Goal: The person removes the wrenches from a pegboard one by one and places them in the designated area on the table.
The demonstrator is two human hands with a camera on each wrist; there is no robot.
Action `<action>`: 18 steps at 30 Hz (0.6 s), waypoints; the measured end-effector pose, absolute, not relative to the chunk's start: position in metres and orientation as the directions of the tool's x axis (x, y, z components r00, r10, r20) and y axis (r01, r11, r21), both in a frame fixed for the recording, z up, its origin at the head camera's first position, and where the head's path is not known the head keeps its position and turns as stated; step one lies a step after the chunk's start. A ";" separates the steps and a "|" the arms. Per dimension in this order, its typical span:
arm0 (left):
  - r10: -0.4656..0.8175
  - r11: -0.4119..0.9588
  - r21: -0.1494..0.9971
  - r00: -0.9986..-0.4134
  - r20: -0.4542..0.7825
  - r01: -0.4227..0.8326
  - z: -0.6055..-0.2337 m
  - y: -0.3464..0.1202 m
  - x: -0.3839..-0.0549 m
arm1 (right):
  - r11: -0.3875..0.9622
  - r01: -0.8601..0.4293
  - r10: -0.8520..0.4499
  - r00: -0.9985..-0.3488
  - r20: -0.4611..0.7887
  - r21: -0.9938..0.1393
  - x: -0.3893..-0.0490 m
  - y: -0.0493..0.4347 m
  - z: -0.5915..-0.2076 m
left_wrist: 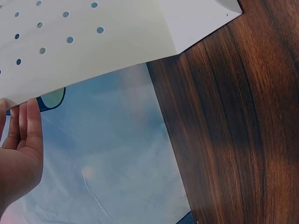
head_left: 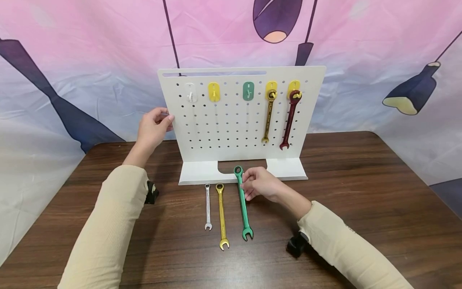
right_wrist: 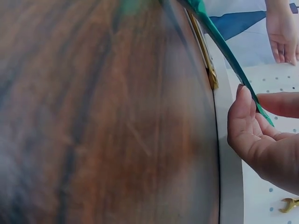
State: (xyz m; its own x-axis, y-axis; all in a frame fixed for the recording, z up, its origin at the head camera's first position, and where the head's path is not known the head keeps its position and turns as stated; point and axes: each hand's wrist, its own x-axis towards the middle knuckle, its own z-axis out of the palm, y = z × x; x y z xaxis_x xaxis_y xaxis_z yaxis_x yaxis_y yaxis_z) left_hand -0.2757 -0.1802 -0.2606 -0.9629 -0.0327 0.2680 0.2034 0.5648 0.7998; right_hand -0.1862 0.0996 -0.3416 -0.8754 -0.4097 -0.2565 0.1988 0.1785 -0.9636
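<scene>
My right hand pinches a green combination wrench near its ring end, which overlaps the pegboard's base in the head view. In the right wrist view thumb and fingers meet on the green shaft. My left hand grips the left edge of the white pegboard, fingers behind it and thumb at the front. To the left of the green wrench, a yellow wrench and a smaller silver wrench lie on the table, ring ends toward the board.
On the board a gold wrench and a dark red wrench hang from yellow hooks. White, yellow and green hooks hold nothing. The board stands on a brown wooden table before a patterned cloth.
</scene>
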 end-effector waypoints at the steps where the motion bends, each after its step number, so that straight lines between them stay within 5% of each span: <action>1: -0.033 0.564 0.801 -0.963 0.267 0.203 -0.261 -0.180 -0.276 | 0.177 0.200 -0.412 -0.874 -0.257 -0.964 -0.186 0.099 -0.342; 18: -0.033 0.558 0.806 -0.965 0.259 0.197 -0.260 -0.180 -0.275 | 0.172 0.231 -0.451 -0.846 -0.285 -0.958 -0.182 0.096 -0.349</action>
